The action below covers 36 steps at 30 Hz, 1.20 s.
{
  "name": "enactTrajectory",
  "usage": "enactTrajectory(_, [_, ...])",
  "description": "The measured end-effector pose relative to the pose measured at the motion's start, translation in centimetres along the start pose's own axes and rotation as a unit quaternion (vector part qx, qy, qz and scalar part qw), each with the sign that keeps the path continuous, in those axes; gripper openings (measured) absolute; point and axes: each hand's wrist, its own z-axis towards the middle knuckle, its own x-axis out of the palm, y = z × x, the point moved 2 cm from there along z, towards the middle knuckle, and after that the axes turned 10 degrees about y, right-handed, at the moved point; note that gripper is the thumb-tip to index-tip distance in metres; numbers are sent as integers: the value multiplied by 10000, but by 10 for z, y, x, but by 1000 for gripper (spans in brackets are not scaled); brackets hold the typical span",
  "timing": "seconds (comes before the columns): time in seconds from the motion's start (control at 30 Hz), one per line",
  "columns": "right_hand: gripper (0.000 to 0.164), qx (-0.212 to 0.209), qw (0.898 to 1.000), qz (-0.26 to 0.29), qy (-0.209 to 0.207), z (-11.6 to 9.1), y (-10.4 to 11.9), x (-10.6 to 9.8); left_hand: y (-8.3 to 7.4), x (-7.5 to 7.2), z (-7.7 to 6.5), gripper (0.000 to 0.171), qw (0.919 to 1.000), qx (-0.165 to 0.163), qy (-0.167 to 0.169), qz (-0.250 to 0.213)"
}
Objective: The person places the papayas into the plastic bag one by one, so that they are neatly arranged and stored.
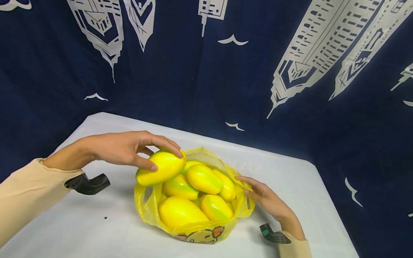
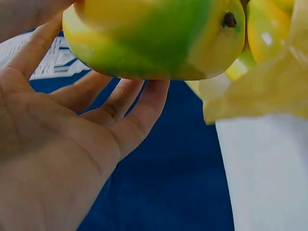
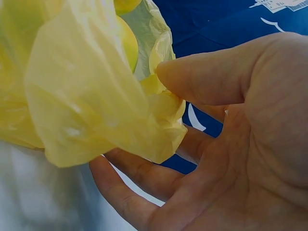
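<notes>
My left hand [image 1: 119, 147] grips a yellow mango [image 1: 166, 165] between thumb and fingers, over the left rim of a yellow plastic bag [image 1: 230, 227]. Green skin and a dark stem end show on this mango [image 2: 159, 41] in the left wrist view. Several more yellow-green mangoes [image 1: 204, 179] fill the bag, whose mouth gapes upward. At the bag's right side, my right hand [image 1: 267, 200] pinches the rim by the handle. The right wrist view shows the thumb against the crumpled plastic [image 3: 161, 110], with other fingers behind and below it.
The bag stands on a white-covered table [image 1: 96, 229]. A small dark speck [image 1: 105, 218] lies left of the bag. Behind the table hangs a dark blue cloth [image 1: 180, 89] with white building and bird prints. Black bands [image 1: 88, 184] sit on both wrists.
</notes>
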Motion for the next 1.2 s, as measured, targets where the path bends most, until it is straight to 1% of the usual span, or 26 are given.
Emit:
enactTrajectory(0.13, [45, 67, 10000, 46, -37, 0, 0, 0, -1, 6, 18, 58, 9996, 126, 264, -63])
enactTrajectory(0.23, [45, 70, 10000, 20, -60, -1, 2, 0, -2, 11, 30, 60, 9988, 143, 454, -108])
enactTrajectory(0.3, [45, 89, 9999, -30, -81, -1, 2, 0, -2, 15, 36, 61, 9984, 94, 543, -109])
enactTrajectory(0.4, [45, 10, 9999, -125, -53, 0, 2, 0, -1, 20, 45, 61, 9977, 18, 664, -159])
enactTrajectory(0.53, [45, -46, 9999, -141, -33, 0, 2, 0, 2, 26, 55, 60, 9965, 29, 831, -124])
enactTrajectory(0.77, [44, 62, 10000, 45, -50, -2, 3, 0, 9, 36, 67, 58, 9942, 0, 1053, 215])
enactTrajectory(0.93, [45, 103, 9999, -3, -66, -2, 2, 0, 9, 42, 74, 56, 9927, -36, 1150, 360])
enactTrajectory(1.1, [45, 69, 9999, -30, -82, -1, 0, -1, 10, 44, 77, 55, 9923, -167, 1144, 447])
enactTrajectory(1.2, [45, -7, 9999, 71, -77, -1, 0, -1, 11, 45, 77, 56, 9924, -116, 1117, 495])
